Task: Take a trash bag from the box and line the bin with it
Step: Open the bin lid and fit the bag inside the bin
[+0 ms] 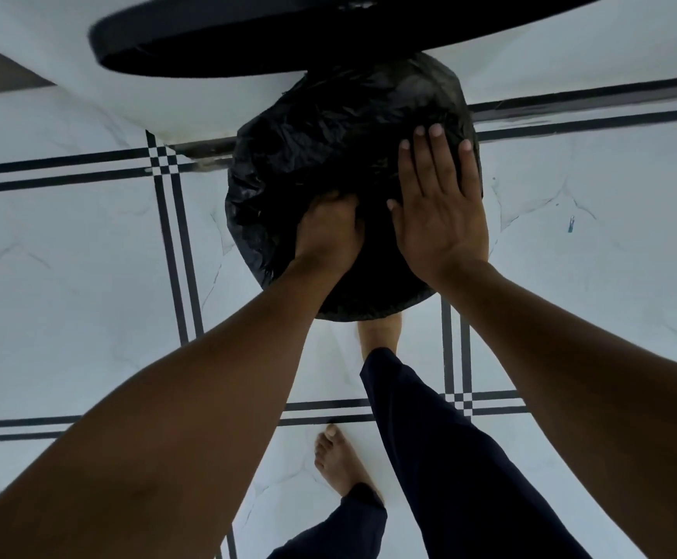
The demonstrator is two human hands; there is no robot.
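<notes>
A round bin stands on the floor straight below me, covered by a crinkled black trash bag (312, 147) that spreads over its whole top and hides the rim. My left hand (328, 232) is bunched into the plastic near the middle, fingers curled down into it. Flat on the bag's right side lies my right hand (439, 203), its fingers spread and straight. No box is in view.
A black round tabletop edge (248, 46) overhangs the bin at the top. White tiled floor (86, 256) with black stripe lines lies all around. My bare feet and dark trouser legs (449, 457) stand just behind the bin.
</notes>
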